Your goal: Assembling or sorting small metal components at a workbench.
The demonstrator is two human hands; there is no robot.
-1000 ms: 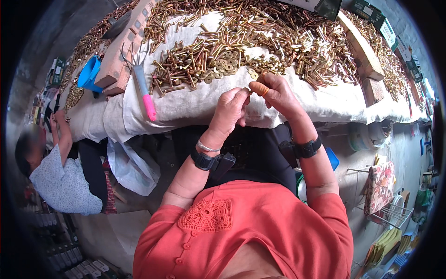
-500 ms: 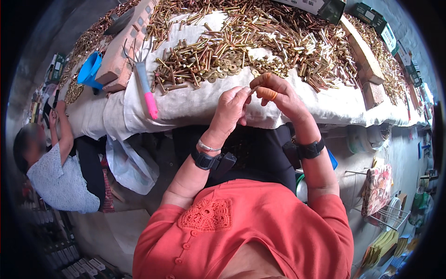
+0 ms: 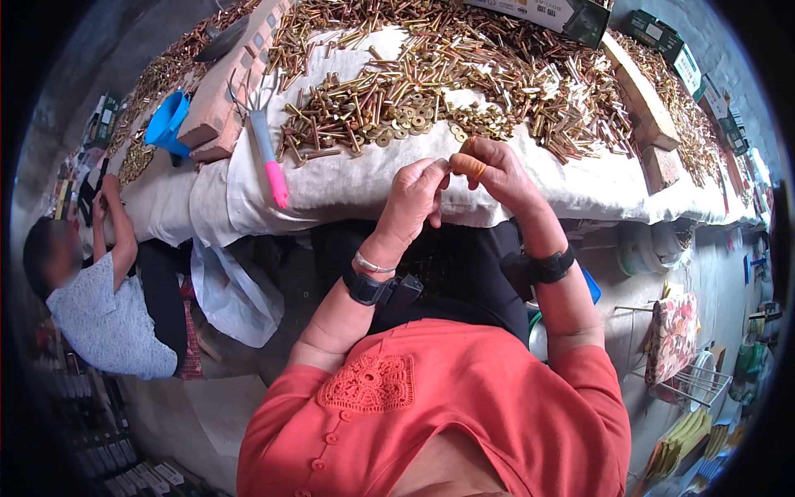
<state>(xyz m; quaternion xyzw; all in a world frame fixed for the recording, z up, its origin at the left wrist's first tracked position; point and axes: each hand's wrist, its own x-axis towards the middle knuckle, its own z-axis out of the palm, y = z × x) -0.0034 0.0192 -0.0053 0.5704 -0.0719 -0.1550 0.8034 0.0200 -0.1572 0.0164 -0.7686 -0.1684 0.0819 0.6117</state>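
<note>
Both hands meet over the front edge of the cloth-covered table [image 3: 331, 189]. My left hand [image 3: 411, 199] is pinched, its fingertips touching those of the right. My right hand [image 3: 499, 176], with an orange finger cover [image 3: 469, 166] on one finger, is bent closed in a pinch as well. Whatever lies between the fingertips is too small and hidden to name. Just beyond my hands are flat round washers [image 3: 411, 117] and a spread of loose brass-coloured bolts [image 3: 356, 103].
A hand rake with a pink handle [image 3: 275, 184] lies left of my hands. Brick barriers [image 3: 224, 95] stand left and right [image 3: 646, 103]. A blue cup [image 3: 167, 124] sits further left, near a seated co-worker [image 3: 116, 315]. A box [image 3: 546, 15] rests at the back.
My right fingers have come down and curled closer to the left fingertips. The left hand stays nearly in place; the view has shifted slightly.
</note>
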